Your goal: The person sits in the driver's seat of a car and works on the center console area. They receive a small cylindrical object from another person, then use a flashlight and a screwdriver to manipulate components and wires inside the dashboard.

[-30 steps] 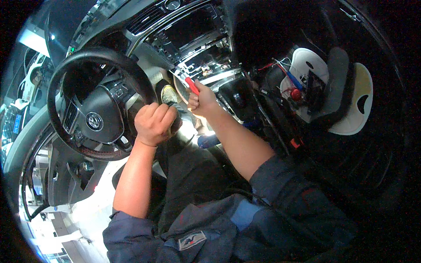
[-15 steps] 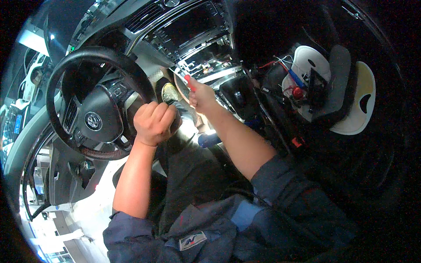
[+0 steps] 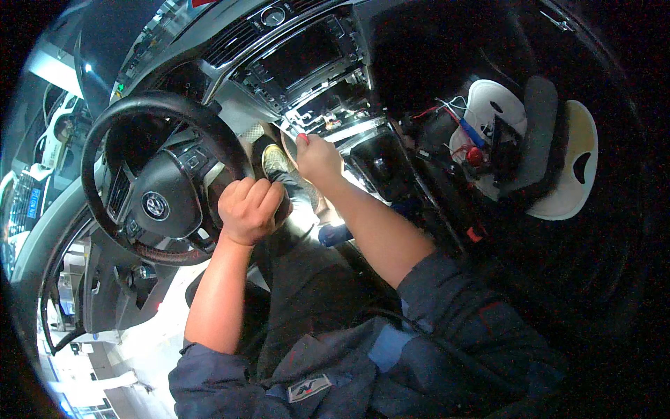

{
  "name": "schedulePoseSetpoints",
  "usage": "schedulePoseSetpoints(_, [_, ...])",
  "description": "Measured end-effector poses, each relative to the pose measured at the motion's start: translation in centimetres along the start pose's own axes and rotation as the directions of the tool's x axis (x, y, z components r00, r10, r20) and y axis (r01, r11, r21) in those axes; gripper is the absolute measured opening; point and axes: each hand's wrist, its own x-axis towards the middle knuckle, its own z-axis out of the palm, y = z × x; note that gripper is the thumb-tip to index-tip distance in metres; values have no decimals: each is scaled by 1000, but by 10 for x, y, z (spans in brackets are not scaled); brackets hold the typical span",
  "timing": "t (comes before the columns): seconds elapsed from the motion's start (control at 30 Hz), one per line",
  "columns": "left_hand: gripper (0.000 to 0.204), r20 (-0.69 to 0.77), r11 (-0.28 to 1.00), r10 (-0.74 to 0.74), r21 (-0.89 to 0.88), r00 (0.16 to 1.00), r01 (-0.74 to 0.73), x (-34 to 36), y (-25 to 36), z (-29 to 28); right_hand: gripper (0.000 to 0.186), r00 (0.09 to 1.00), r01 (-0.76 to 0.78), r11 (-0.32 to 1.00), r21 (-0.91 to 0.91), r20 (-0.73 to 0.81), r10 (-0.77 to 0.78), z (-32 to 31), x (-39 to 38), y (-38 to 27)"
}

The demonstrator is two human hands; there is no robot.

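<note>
My right hand (image 3: 319, 160) is wrapped around the red handle of a screwdriver (image 3: 302, 139), whose shaft points at the opened centre console (image 3: 328, 108). Bare brackets and metal parts show there under the dashboard screen; the screwdriver's tip is hard to make out. Beside the lower right rim of the black steering wheel (image 3: 171, 103), my left hand (image 3: 250, 209) is closed in a fist. Something dark shows at the fist's right side, but its kind is hidden. Bright light falls on the trouser leg just right of that fist.
A gear lever (image 3: 380, 164) stands in the console right of my right hand. Below it lies a blue cylindrical thing (image 3: 336, 234). On the right are white curved pieces with oval holes (image 3: 579, 167), a blue-handled tool (image 3: 472, 131) and loose wires. A yellowish shoe (image 3: 277, 159) is in the footwell.
The view has shifted a little, so the wheel and both arms sit slightly lower. My right hand has moved nearer the console and turned, covering more of the screwdriver's red handle.
</note>
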Motion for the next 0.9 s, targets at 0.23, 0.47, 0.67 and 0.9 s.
schedulePoseSetpoints(0.23, [23,11,1000,-2,-27,1000,2,2,1,-1,52,992,-122,930,347,79,101,4,13,12])
schedulePoseSetpoints(0.47, [24,-4,1000,-5,-21,1000,5,-1,1,2,54,897,-435,690,579,344,276,8,19,19])
schedulePoseSetpoints(0.67, [20,-56,975,-161,-164,985,149,0,10,-3,59,991,-91,939,332,122,53,-1,-1,11])
schedulePoseSetpoints(0.9, [16,788,-669,-616,-530,11,521,-48,89,13,51,708,330,908,-258,704,-58,-117,-5,-45])
